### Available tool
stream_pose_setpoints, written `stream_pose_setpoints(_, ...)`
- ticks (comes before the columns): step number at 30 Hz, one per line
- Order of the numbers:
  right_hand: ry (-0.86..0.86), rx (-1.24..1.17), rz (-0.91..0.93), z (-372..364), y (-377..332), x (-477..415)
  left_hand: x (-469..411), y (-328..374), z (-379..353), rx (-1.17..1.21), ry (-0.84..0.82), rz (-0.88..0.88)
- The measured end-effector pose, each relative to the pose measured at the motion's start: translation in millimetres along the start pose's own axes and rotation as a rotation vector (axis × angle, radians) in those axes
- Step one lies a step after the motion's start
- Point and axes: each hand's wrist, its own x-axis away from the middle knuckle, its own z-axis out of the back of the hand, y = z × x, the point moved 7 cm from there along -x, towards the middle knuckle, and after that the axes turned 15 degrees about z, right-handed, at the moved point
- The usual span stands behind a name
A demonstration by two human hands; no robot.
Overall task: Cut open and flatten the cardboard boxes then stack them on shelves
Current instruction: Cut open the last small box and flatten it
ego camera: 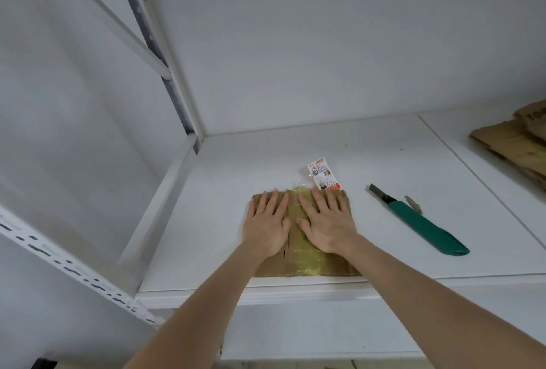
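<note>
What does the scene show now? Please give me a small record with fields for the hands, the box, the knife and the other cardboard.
box: flattened, on the white shelf near its front edge, yellowish tape along its middle
left hand: open, flat on the box, fingers straight
right hand: open, flat on the box, beside the left
knife: green handle, blade out, on the shelf right of the box, untouched
other cardboard: flattened pieces at the shelf's far right
label: small printed card behind the box

The cardboard stack (514, 147) runs off the right edge; the label (322, 173) carries print too small to read.
</note>
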Motion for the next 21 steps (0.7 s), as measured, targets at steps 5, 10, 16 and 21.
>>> stream_pose_setpoints(5,0.025,0.01,0.005,-5.3,0.1,-0.7,-0.9,-1.6,-9.1,0.015,0.004,0.02)
stream_pose_setpoints(10,0.02,0.007,-0.012,-5.3,3.0,-1.3,-3.5,-1.3,-9.5,0.014,-0.007,0.023)
stream_pose_setpoints(16,0.379,-0.227,-0.171,25.7,14.0,28.4,1.0,-4.7,-1.5,0.075,0.009,0.057)
stream_pose_setpoints(21,0.407,-0.613,-0.462,26.0,44.5,60.0,9.7,-19.2,9.6,0.289,0.124,0.294)
